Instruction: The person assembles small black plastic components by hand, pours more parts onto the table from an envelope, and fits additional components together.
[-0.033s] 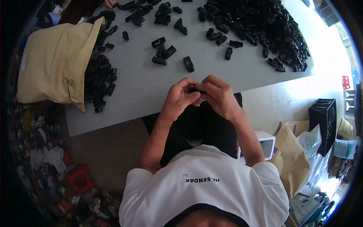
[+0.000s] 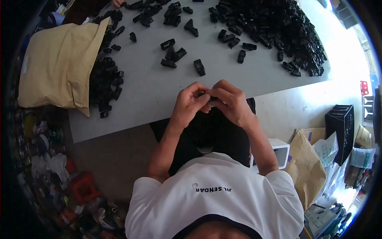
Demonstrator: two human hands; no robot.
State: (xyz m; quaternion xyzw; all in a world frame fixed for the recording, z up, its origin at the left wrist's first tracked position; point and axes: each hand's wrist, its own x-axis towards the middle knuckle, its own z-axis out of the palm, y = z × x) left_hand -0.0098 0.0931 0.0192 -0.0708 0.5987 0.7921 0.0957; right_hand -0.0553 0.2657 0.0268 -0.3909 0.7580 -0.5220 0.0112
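Over the near edge of the grey table (image 2: 147, 95), my left hand (image 2: 188, 105) and my right hand (image 2: 232, 104) meet with fingertips close together. Between them they pinch a small black plastic part (image 2: 212, 98), mostly hidden by the fingers and thumbs. Just beyond my hands a loose black plastic piece (image 2: 199, 67) lies on the table. Farther off to the left sits a small cluster of similar black pieces (image 2: 170, 54).
A large heap of black pieces (image 2: 278, 32) covers the far right. More black pieces (image 2: 106, 85) lie beside a brown paper bag (image 2: 57, 67) at the left. Another person's hand (image 2: 117, 3) shows at the far edge. A red plastic stool (image 2: 84, 187) stands on the floor.
My left thumb has shifted slightly over the black part, so less of it shows. Both hands stay in nearly the same place.
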